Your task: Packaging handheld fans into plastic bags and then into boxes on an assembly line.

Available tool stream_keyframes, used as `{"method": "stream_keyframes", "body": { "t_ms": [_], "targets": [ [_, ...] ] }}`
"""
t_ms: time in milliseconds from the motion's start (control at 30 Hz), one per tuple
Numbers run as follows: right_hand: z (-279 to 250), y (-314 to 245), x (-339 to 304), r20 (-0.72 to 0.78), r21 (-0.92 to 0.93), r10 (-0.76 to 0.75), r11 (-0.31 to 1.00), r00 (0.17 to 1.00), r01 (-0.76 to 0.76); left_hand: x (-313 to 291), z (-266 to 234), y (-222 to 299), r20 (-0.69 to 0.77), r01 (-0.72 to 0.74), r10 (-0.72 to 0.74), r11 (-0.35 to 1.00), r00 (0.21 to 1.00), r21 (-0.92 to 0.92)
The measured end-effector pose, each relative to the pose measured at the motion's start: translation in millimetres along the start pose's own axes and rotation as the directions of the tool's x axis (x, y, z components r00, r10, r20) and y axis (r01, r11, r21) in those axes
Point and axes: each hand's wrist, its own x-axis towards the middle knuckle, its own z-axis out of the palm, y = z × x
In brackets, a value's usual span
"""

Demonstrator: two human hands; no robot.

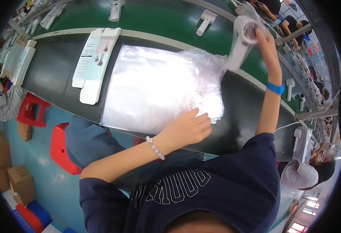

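Note:
My right hand (266, 40) is raised over the green belt at the upper right, its fingers closed round a white hair dryer (240, 48) in a clear plastic bag. The round end of the dryer faces up beside my fingers, and its handle slants down to the left. A flat stack of clear plastic bags (143, 89) lies on the dark table in front of me. My left hand (195, 127) rests at the stack's near right corner, with fingers curled and the thumb against the wrinkled top bag.
Flattened printed cartons (96, 64) lie left of the bags, and more cartons (23, 62) lean farther left. Another white dryer (206, 23) lies on the green conveyor belt (155, 23). Red stools (59, 147) and brown boxes (21, 182) stand on the floor. Several people work nearby.

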Motion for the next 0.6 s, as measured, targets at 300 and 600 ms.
{"method": "stream_keyframes", "body": {
  "t_ms": [300, 600],
  "targets": [
    [26, 197, 98, -0.331, 0.295, 0.511, 0.855, 0.794, -0.427, -3, 13, -5, 0.026, 0.065, -0.077, 0.946, 0.997, 0.318],
    [65, 133, 138, -0.283, -0.706, 0.256, 0.597, 0.924, -0.382, -7, 13, -4, -0.016, 0.155, -0.156, 0.963, 0.988, 0.220]
  ]
}}
